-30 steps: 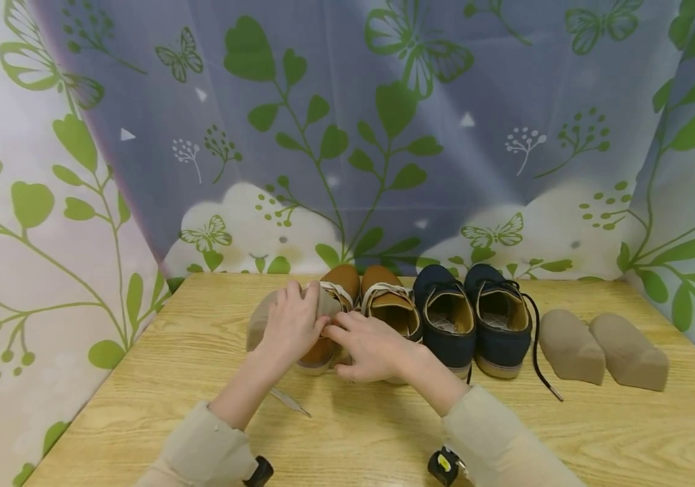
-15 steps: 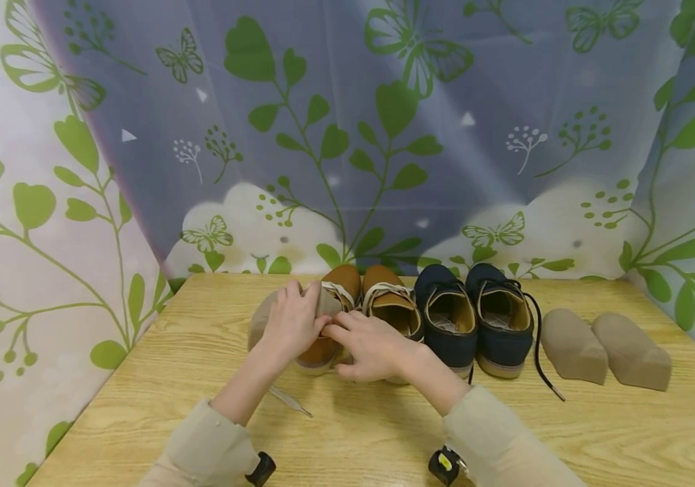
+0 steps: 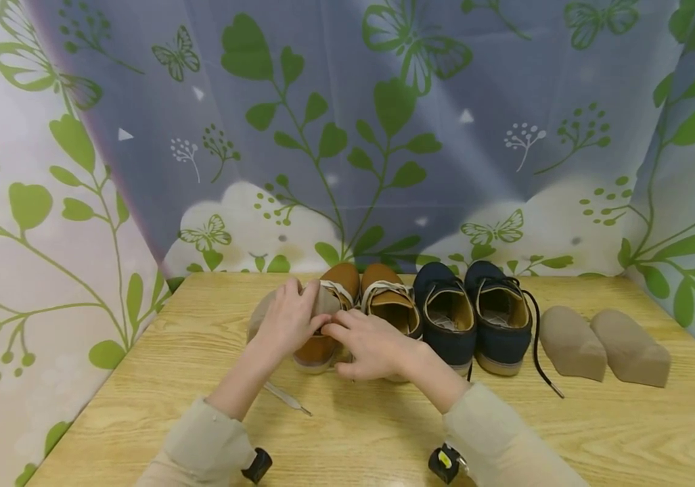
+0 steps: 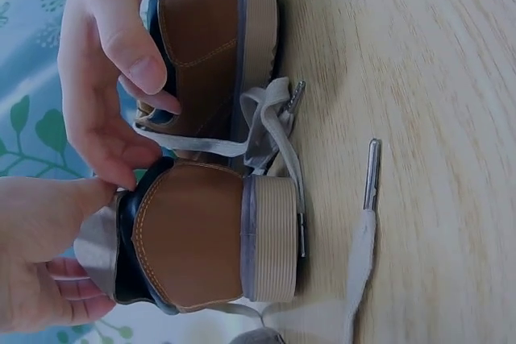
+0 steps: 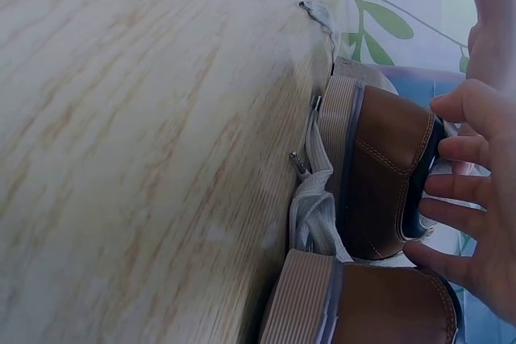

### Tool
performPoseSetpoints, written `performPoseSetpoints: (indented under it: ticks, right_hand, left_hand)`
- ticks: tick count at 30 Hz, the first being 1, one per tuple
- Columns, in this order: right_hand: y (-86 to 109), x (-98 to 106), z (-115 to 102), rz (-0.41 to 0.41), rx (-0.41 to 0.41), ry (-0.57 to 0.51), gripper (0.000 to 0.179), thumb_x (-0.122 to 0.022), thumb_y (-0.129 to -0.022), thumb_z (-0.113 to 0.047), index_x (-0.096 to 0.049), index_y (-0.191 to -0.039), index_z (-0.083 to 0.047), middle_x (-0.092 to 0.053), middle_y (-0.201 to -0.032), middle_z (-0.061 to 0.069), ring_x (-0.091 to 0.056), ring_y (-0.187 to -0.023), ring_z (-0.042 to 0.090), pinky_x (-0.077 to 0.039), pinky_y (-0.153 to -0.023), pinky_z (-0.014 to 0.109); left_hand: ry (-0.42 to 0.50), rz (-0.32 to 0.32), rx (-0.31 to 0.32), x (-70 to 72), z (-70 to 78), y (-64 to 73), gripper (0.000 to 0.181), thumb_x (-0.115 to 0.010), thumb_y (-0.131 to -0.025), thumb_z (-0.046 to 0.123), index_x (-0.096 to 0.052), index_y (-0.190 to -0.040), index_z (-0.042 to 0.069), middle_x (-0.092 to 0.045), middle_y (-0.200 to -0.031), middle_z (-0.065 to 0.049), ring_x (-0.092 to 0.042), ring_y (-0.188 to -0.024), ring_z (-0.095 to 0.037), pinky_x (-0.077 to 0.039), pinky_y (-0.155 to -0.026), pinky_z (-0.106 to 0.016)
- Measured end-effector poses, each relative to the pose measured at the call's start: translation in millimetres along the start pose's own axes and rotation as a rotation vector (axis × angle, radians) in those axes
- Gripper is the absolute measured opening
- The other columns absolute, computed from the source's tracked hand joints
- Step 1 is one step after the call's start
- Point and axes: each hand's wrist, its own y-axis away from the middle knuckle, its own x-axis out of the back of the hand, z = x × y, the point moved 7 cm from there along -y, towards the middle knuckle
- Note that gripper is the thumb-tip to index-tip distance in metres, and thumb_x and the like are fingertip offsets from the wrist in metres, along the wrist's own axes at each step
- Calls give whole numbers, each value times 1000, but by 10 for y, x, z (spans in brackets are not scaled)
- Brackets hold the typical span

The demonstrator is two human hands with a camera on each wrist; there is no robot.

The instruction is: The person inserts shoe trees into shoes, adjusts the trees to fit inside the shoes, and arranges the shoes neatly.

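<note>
My left hand [image 3: 289, 314] holds a grey-beige foam shoe insert [image 4: 97, 247] at the mouth of the leftmost brown shoe [image 4: 189, 231]. The left thumb lies by the shoe's dark collar, with fingers on the insert's far side. How deep the insert sits is hidden. Bent loosely, my right hand [image 3: 374, 345] has its index fingertip against the same collar; its thumb stays apart, nearer the second brown shoe [image 4: 201, 30]. White laces [image 5: 318, 207] trail behind the shoes. Another grey insert [image 3: 258, 318] lies left of my left hand, partly covered.
Two navy shoes [image 3: 447, 321] stand right of the brown pair, a black lace [image 3: 542, 348] trailing from one. Further right lie two beige inserts [image 3: 572, 345]. A lace end [image 3: 286, 398] rests on the wooden table [image 3: 347, 439]. Patterned cloth [image 3: 323, 135] hangs behind.
</note>
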Motion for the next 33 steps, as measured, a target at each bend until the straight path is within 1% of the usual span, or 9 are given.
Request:
performPoseSetpoints:
  ticks: [2,5,7,9,13,17,23,29,33]
  right_hand:
    - [-3,1,-8,5,8,-6,54,-61,-85,-37,-48,-132,-14,-47,-118,1,-47,-102,18,-44,-82,32]
    - [-10,-8,-25,6,19,-13,53,-60,-85,-37,-49,-131,-14,-47,-117,1,-47,-100,18,-44,-81,31]
    - [-14,-12,-32,3,21,-21,53,-61,-85,-37,-49,-131,-14,-47,-117,1,-47,-100,18,-44,-80,31]
    - [-19,-17,-35,-2,20,-26,53,-60,-85,-37,-49,-131,-14,-47,-119,1,-47,-102,18,-44,-82,32]
    - [-21,-16,-33,-11,11,-28,53,-60,-86,-37,-48,-131,-14,-47,-121,1,-47,-104,19,-44,-83,33]
    - [-15,-21,-27,-24,2,-24,53,-60,-86,-38,-48,-131,-14,-47,-120,1,-47,-104,19,-44,-83,33]
    - [-5,-3,-8,-32,-8,-24,53,-60,-86,-40,-48,-132,-15,-46,-122,1,-47,-105,19,-44,-83,33]
    - [-5,12,0,-24,-7,-23,53,-60,-86,-39,-49,-131,-14,-47,-119,1,-47,-103,19,-45,-81,33]
    - [-8,17,0,-14,2,-15,52,-60,-86,-39,-49,-130,-14,-47,-118,1,-47,-101,19,-44,-79,32]
  left_hand:
    - [5,-46,-3,-4,-15,-5,58,-71,-82,28,-48,-124,-4,-46,-97,-22,-47,-82,-31,-45,-68,-39]
    - [5,-144,9,-2,-45,-10,63,-70,-83,28,-44,-130,-5,-46,-106,-24,-50,-91,-33,-47,-73,-40]
    - [-3,-199,11,17,-58,-11,65,-71,-82,26,-43,-134,-2,-46,-113,-24,-51,-96,-33,-48,-74,-40]
    - [-12,-228,-6,43,-60,-14,65,-73,-80,23,-44,-135,1,-46,-117,-24,-53,-98,-34,-49,-74,-41]
    - [-6,-238,-69,84,-32,-26,63,-75,-77,15,-48,-133,6,-47,-117,-21,-53,-100,-33,-50,-75,-41]
    - [3,-241,-99,74,-21,-46,61,-76,-77,13,-50,-132,5,-48,-115,-19,-52,-99,-31,-48,-76,-39]
    - [-30,-253,-97,66,13,-80,61,-76,-78,14,-50,-132,4,-49,-113,-18,-53,-98,-30,-49,-75,-37]
    - [-83,-275,-79,56,37,-114,62,-76,-78,17,-50,-133,7,-49,-111,-15,-54,-92,-26,-49,-66,-32]
    - [-95,-281,-78,40,34,-130,61,-75,-78,17,-50,-133,7,-49,-111,-14,-53,-90,-25,-48,-61,-30]
